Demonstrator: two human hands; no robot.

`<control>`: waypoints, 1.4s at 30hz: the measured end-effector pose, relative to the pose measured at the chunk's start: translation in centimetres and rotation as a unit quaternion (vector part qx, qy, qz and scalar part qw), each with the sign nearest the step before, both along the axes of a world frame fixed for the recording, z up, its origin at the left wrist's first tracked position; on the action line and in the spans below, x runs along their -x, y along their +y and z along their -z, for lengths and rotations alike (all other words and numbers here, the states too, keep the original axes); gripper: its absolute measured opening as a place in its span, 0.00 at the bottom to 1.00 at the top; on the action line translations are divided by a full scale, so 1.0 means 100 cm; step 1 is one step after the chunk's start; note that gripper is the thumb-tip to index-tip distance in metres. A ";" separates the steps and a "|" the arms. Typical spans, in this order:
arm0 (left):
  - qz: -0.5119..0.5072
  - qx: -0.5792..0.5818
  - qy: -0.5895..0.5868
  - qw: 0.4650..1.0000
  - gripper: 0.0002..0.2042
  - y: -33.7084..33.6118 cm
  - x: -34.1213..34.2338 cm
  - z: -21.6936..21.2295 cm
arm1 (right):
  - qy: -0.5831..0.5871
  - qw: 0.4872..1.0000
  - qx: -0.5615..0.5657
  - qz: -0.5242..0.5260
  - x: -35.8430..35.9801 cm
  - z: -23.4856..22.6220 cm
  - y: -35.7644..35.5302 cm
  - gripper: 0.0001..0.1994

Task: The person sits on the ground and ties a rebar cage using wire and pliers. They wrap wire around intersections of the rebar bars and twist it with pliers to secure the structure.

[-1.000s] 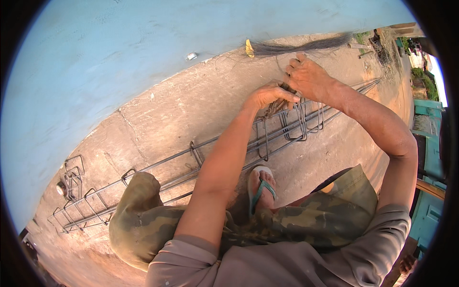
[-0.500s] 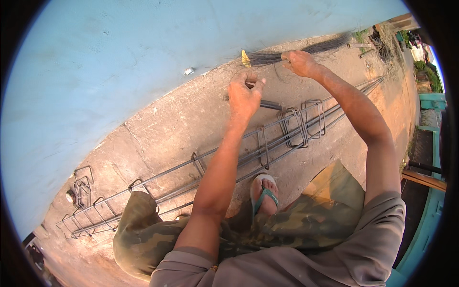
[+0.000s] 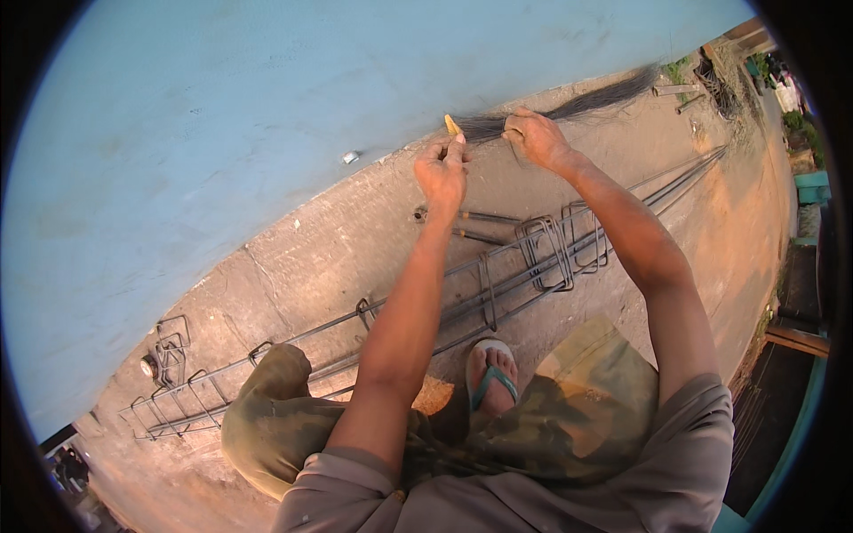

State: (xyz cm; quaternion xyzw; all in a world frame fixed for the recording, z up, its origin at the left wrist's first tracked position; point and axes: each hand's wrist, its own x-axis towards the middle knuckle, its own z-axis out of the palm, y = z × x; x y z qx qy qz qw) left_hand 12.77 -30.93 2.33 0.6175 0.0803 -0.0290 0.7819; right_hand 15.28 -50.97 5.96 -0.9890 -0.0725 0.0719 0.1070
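Note:
A long bundle of thin dark wire (image 3: 607, 95) lies along the foot of the blue wall. My right hand (image 3: 538, 139) is closed around its middle, fingers wrapped over the strands. At the bundle's left end stands a small yellow piece (image 3: 452, 125). My left hand (image 3: 442, 176) is closed in a pinch just below this piece; what lies between thumb and fingers is too small to make out. Under both forearms stretches a long cage of steel bars (image 3: 462, 309). Several rectangular wire stirrups (image 3: 546, 253) sit around its bars, bunched toward the right.
The blue wall (image 3: 267, 115) borders the concrete floor (image 3: 306, 235). Two dark bars with yellow bands (image 3: 490, 218) lie between wall and cage. Loose stirrups (image 3: 171, 342) rest beside a round object (image 3: 148, 365) at left. My sandalled foot (image 3: 493, 377) is close to the cage.
My left hand has moved up to the yellow piece and its fingers have come together. My right hand has shifted slightly left and down along the wire bundle. The view has tilted a little.

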 end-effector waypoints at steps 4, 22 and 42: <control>-0.037 0.030 -0.008 0.999 0.10 -0.013 0.011 -0.010 | -0.001 0.998 -0.065 -0.009 0.000 -0.001 -0.002 0.07; -0.024 0.085 -0.043 0.995 0.12 -0.057 0.003 -0.031 | -0.017 0.983 -0.181 0.039 -0.003 -0.018 -0.016 0.09; 0.001 -0.097 -0.212 0.972 0.06 -0.049 0.006 -0.054 | -0.015 0.975 -0.210 -0.076 -0.031 0.062 -0.068 0.14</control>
